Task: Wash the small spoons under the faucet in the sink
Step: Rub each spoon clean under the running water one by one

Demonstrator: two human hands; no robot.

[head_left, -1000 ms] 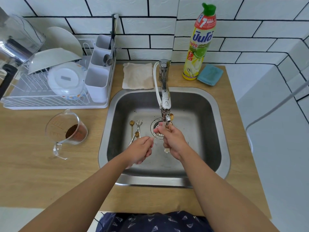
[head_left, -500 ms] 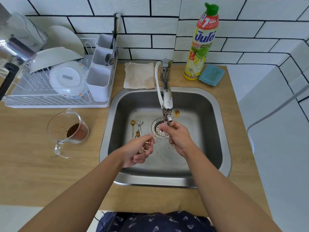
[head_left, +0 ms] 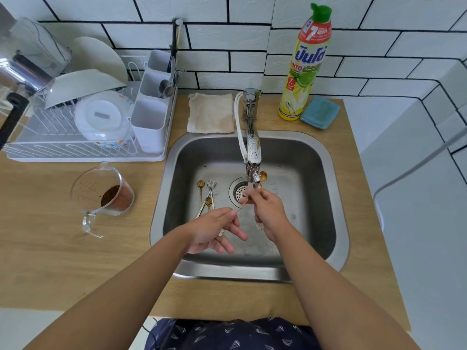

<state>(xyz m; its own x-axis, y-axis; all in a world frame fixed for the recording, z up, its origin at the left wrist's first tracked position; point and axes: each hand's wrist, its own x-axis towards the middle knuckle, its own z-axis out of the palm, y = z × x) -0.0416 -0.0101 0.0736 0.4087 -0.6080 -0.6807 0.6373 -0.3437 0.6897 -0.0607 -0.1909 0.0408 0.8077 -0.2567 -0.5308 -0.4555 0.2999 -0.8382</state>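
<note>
Both hands work over the middle of the sink [head_left: 326, 173], just under the faucet [head_left: 252, 147]. The left hand [head_left: 214, 231] pinches the thin handle of a small gold spoon [head_left: 238, 209] between thumb and forefinger, its other fingers loosely spread. The right hand [head_left: 267, 210] has its fingers curled round the far end of that spoon, right below the spout; its bowl is hidden there, so how the fingertips sit on it cannot be told. A flower-shaped handle end [head_left: 259, 225] shows under the right palm, possibly from a second spoon held in that hand.

Three more small spoons [head_left: 207, 198] lie together on the sink floor toward its left wall, beside the drain [head_left: 238, 192]. Another gold spoon bowl [head_left: 263, 176] shows just behind the spout.

On the wooden counter [head_left: 50, 248], a dish rack [head_left: 83, 150] sits at the back left corner, and a measuring cup [head_left: 101, 195] with brown residue stands near the sink's left rim. Behind the sink lie a beige cloth [head_left: 211, 113], a dish soap bottle [head_left: 307, 64] and a blue sponge [head_left: 319, 113].
</note>
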